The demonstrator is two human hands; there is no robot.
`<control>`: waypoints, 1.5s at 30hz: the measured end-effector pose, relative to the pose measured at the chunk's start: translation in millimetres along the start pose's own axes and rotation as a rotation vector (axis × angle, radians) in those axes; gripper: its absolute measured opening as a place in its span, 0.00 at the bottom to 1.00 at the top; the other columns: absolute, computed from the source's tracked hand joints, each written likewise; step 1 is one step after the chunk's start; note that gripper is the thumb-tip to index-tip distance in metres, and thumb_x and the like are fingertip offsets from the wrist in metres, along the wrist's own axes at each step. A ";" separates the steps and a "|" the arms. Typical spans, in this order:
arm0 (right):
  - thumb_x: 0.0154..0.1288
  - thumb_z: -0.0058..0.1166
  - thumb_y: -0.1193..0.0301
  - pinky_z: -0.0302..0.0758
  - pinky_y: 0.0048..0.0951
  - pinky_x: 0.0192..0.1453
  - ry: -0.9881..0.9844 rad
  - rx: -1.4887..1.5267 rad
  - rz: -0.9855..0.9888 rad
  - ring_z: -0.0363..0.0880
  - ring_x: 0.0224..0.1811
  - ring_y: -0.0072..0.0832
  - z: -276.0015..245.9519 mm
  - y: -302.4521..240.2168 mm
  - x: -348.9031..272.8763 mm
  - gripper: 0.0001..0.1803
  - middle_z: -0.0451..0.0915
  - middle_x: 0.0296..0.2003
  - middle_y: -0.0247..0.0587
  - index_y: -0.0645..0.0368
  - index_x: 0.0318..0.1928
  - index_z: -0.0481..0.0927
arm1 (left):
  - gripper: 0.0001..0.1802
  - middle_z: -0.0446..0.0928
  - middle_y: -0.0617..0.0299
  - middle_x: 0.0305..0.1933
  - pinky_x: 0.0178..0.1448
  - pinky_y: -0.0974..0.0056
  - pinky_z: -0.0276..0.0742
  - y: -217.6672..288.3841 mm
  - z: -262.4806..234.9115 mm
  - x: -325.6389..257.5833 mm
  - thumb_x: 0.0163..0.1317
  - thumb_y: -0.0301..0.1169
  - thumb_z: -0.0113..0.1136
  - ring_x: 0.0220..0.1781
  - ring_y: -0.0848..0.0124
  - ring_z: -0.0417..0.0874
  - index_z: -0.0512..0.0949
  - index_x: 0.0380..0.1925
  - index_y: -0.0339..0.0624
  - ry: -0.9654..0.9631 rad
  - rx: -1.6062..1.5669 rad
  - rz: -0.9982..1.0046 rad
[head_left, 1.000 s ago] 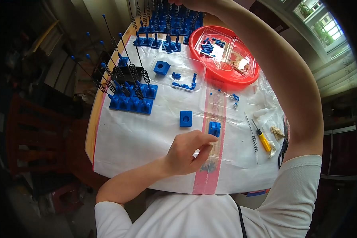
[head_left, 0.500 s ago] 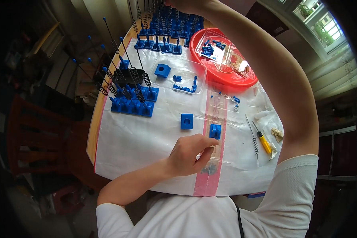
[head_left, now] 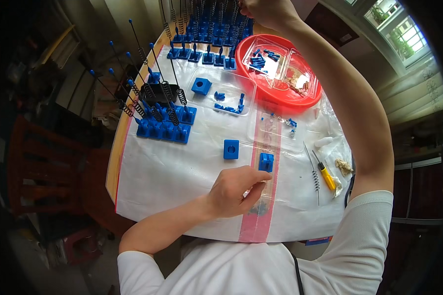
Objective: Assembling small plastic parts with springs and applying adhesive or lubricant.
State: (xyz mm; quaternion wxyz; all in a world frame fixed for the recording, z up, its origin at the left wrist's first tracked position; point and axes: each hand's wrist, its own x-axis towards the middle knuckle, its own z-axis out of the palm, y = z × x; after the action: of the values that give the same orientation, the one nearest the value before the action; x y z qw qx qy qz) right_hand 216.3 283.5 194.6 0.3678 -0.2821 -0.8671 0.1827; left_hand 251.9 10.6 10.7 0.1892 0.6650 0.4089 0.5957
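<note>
My left hand (head_left: 234, 191) rests low over the middle of the sheet with its index finger stretched and thumb apart below it. Just beyond that fingertip lies a small slotted blue block (head_left: 266, 162), and no held thing shows. A blue square block with a round hole (head_left: 231, 149) lies to its left. At the far edge, my right hand (head_left: 269, 12) is closed beside the rows of blue bases with springs (head_left: 216, 32); what its fingers hold is cut off or too small to make out. Several blue bases with upright pegs (head_left: 207, 58) form the nearest row.
Left stands a group of blue bases (head_left: 165, 132) with tall spring rods beside a black holder (head_left: 160, 94). A clear tray (head_left: 197, 102) holds blue parts. A red basin (head_left: 280, 102) stands far right. A yellow-handled screwdriver (head_left: 327, 178) and spring rod (head_left: 316, 181) lie right.
My right hand has moved rightward and slightly nearer along the far edge. Another blue base now shows at the right end of the nearest row. My left hand stays almost still.
</note>
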 end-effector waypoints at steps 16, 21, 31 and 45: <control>0.61 0.58 0.73 0.79 0.44 0.44 0.080 -0.059 -0.148 0.85 0.38 0.50 25.5 42.3 7.0 0.07 0.83 0.31 0.60 0.66 0.35 0.83 | 0.14 0.77 0.56 0.26 0.25 0.64 0.71 -2.9 1.9 0.4 0.50 0.11 0.59 0.23 0.65 0.79 0.79 0.38 0.31 -0.025 0.010 -0.002; 0.62 0.59 0.72 0.79 0.42 0.47 0.047 -0.078 -0.070 0.84 0.41 0.50 22.8 42.2 11.7 0.09 0.84 0.34 0.59 0.67 0.36 0.83 | 0.14 0.77 0.56 0.26 0.25 0.63 0.70 -3.5 2.4 -0.4 0.49 0.11 0.59 0.23 0.63 0.79 0.79 0.38 0.32 -0.017 0.002 0.004; 0.59 0.66 0.63 0.79 0.39 0.53 -0.052 -0.150 -0.027 0.83 0.47 0.45 4.1 35.3 3.2 0.22 0.84 0.42 0.58 0.70 0.45 0.80 | 0.14 0.75 0.56 0.24 0.25 0.62 0.69 -0.5 1.5 0.6 0.49 0.13 0.59 0.22 0.62 0.77 0.79 0.38 0.34 -0.016 -0.004 -0.011; 0.63 0.61 0.63 0.80 0.38 0.52 -0.277 0.129 -0.384 0.84 0.48 0.47 76.5 -65.8 7.5 0.22 0.83 0.44 0.59 0.68 0.51 0.80 | 0.11 0.76 0.57 0.24 0.26 0.60 0.71 -2.0 5.1 -2.7 0.52 0.17 0.60 0.21 0.60 0.77 0.79 0.36 0.39 -0.061 0.002 -0.058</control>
State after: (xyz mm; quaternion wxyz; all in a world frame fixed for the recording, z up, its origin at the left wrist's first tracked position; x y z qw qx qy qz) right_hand 132.0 228.9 182.4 0.2905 -0.0603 -0.9335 0.2012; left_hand 256.2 10.9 6.5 0.2182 0.6709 0.4225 0.5689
